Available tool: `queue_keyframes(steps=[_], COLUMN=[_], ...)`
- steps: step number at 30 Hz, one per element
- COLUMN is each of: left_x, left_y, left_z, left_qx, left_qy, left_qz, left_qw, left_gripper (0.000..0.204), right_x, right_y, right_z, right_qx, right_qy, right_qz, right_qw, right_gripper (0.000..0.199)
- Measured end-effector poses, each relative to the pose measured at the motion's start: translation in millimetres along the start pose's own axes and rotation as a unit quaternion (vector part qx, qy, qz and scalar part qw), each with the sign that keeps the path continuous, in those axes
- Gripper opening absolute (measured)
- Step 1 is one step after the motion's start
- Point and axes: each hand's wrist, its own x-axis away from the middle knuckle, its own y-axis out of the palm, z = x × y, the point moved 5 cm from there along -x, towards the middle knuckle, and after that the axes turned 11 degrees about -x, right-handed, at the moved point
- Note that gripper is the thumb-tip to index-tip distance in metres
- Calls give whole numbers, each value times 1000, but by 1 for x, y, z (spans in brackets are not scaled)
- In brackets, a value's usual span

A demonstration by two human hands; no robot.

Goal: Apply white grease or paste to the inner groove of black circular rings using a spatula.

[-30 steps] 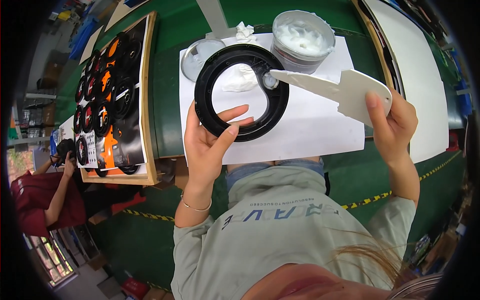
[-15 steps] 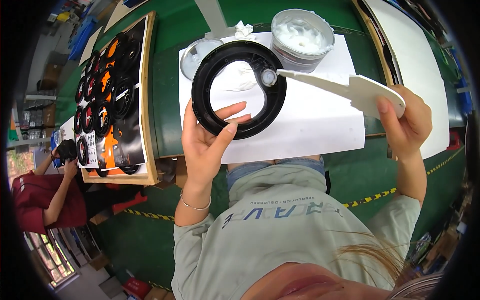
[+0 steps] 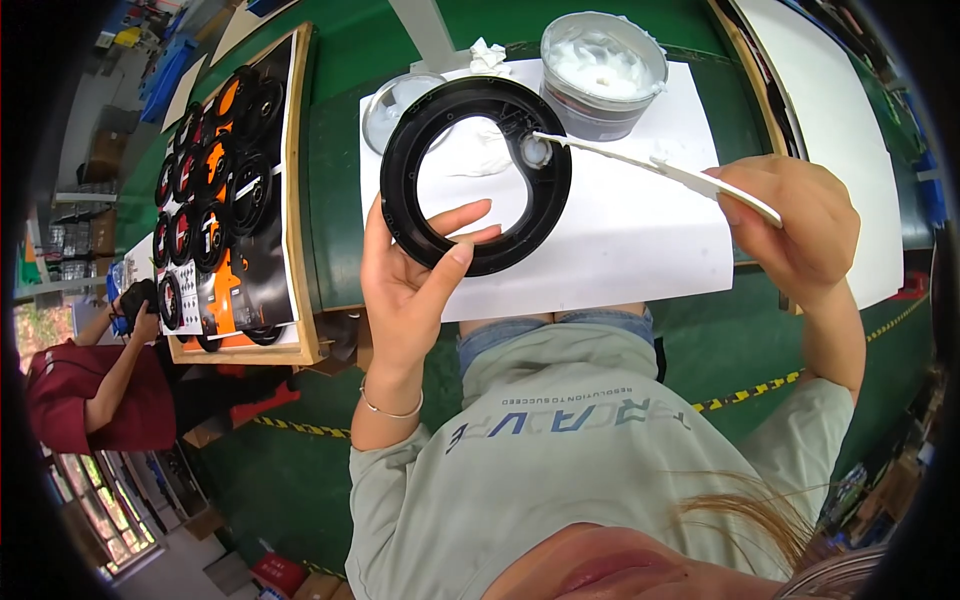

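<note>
My left hand (image 3: 415, 270) grips the lower left edge of a black plastic ring-shaped housing (image 3: 398, 190), thumb in front and two fingers showing through its opening. The ring is held up over a white sheet. In its upper right part sits a round recess with whitish grease (image 3: 537, 151). My right hand (image 3: 800, 215) pinches the wide end of a flat white spatula (image 3: 640, 163), seen nearly edge-on. The spatula's narrow tip is at the grease recess; whether it touches cannot be made out. Behind the ring's right side stands a tub of white grease (image 3: 603, 75).
A round lid (image 3: 385, 125) and a crumpled white tissue (image 3: 488, 55) lie behind the ring on the white sheet (image 3: 640, 260). At left, a wood-framed tray (image 3: 300, 220) holds several black rings. Beyond it a person in a dark red shirt (image 3: 115, 395) handles something black.
My right hand has turned the spatula from showing its broad face to nearly edge-on, and its tip has shifted left over the recess. The ring has barely moved.
</note>
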Motion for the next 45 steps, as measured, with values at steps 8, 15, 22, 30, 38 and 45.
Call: queue_keyframes(steps=[8, 15, 22, 30, 38, 45], left_x=[1, 1, 4, 8, -3, 8], left_y=[-3, -2, -1, -2, -3, -28], left_z=[-3, -4, -1, -2, -9, -18], left_qx=[-1, -9, -20, -35, -30, 22], left_qy=[2, -5, 23, 27, 24, -28], left_qz=[-12, -23, -16, 2, 23, 21], left_qw=[1000, 1000, 999, 999, 999, 999], left_gripper=[58, 59, 59, 60, 59, 58], right_x=[-3, -1, 8, 28, 66, 122], right_y=[-1, 1, 3, 12, 52, 62], right_z=[-3, 0, 3, 21, 62, 118], right_qx=[6, 9, -19, -112, -300, -372], right_qy=[-21, -7, 59, 250, 421, 459], right_qz=[-32, -39, -39, 44, 194, 390], right_qw=[999, 999, 997, 961, 834, 706], right_gripper=[20, 18, 13, 16, 25, 34])
